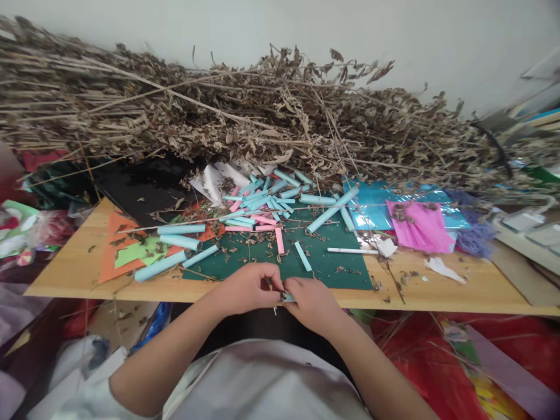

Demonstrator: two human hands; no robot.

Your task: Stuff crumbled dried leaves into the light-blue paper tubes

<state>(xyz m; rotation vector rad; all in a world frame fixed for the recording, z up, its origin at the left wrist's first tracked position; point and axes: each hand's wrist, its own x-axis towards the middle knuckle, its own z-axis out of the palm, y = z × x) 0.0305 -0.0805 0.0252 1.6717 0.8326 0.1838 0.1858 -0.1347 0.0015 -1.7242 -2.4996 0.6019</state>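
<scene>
We see both hands meeting at the near edge of the wooden surface (437, 286), just in front of the green cutting mat (324, 262). The left hand (247, 287) and the right hand (311, 300) touch at the fingertips, and both are pinched narrow around a small light blue paper piece (287, 297) held between them. Only a sliver of that piece shows past the fingers, so we cannot tell its full shape. A thin dark stem seems to hang from the pinch, but it is too small for us to be sure.

Beyond the hands, loose rolled paper tubes lie across the mat: a heap of blue tubes (262, 201) with pink tubes (258, 221) mixed in, well apart from the hands. Three longer blue rolls (179, 242) rest to the left on orange paper (116, 245) and a light green sheet (135, 252). A white stick (352, 251) lies on the surface to the right of the mat, near a pink sheet (420, 226) that sits on a glossy blue sheet (371, 207).

A great pile of dried branches (245, 116) with withered leaves runs along the back by the wall, and crumbs of leaf are scattered over the mat. We make out no container holding anything.
</scene>
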